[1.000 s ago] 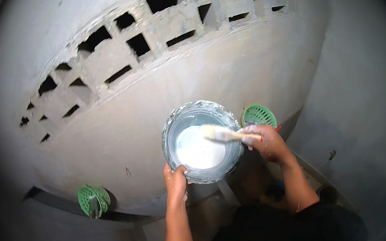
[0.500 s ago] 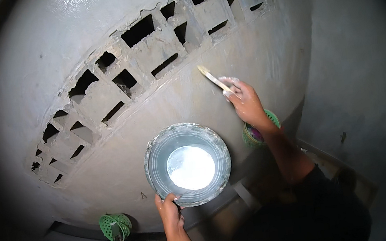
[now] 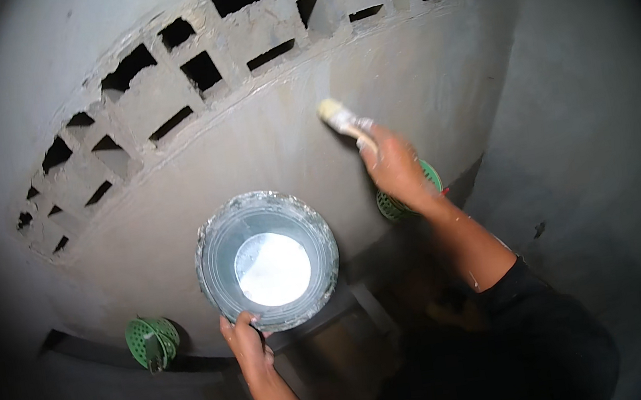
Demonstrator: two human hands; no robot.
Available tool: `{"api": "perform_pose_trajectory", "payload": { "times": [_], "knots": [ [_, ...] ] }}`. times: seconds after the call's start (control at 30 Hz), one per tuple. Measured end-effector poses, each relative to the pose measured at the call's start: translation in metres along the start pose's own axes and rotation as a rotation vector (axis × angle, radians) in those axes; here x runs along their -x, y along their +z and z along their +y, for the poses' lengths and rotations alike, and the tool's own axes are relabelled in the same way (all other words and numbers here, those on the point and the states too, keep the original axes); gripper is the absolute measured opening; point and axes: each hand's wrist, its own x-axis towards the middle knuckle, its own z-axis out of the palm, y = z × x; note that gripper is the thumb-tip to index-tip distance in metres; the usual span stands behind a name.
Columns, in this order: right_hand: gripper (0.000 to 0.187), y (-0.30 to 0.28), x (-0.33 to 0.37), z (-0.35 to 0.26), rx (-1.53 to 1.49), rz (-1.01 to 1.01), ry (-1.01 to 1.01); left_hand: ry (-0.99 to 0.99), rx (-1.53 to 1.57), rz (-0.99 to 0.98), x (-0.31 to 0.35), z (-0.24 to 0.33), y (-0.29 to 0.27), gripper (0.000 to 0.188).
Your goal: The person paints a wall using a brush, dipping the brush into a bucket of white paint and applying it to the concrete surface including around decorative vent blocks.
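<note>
With its fingers wrapped round the handle, my right hand (image 3: 396, 167) holds a paintbrush (image 3: 342, 118). The pale bristles point up and left, at the grey wall (image 3: 265, 146) just below a band of openings; whether they touch it I cannot tell. My left hand (image 3: 247, 344) grips the near rim of a grey bucket (image 3: 320, 261), thumb over the edge. White paint (image 3: 275, 271) lies in the bottom of the bucket. White smears mark my right hand and forearm.
A band of openwork vent blocks (image 3: 154, 104) with dark holes crosses the upper wall. One green perforated basket (image 3: 142, 342) hangs low on the left; another green basket (image 3: 392, 205) is partly behind my right wrist. A side wall (image 3: 597, 147) stands to the right.
The view has shifted, so the bucket and baskets sit further left and higher. My right hand has turned, and the brush now shows its broad side.
</note>
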Motion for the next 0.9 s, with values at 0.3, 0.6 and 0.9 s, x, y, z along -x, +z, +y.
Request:
{"api": "perform_pose_trajectory", "payload": {
  "times": [0.3, 0.6, 0.9],
  "knots": [
    [0.031, 0.040, -0.009, 0.041, 0.095, 0.062, -0.057, -0.025, -0.012, -0.065, 0.005, 0.017, 0.013, 0.052],
    [0.033, 0.054, 0.026, 0.083, -0.061, -0.167, 0.001, 0.005, 0.117, 0.032, 0.002, 0.008, 0.004, 0.050],
    [0.022, 0.050, 0.001, 0.082, -0.050, 0.155, 0.088, 0.075, 0.039, 0.042, -0.002, -0.002, 0.013, 0.050]
  ]
}}
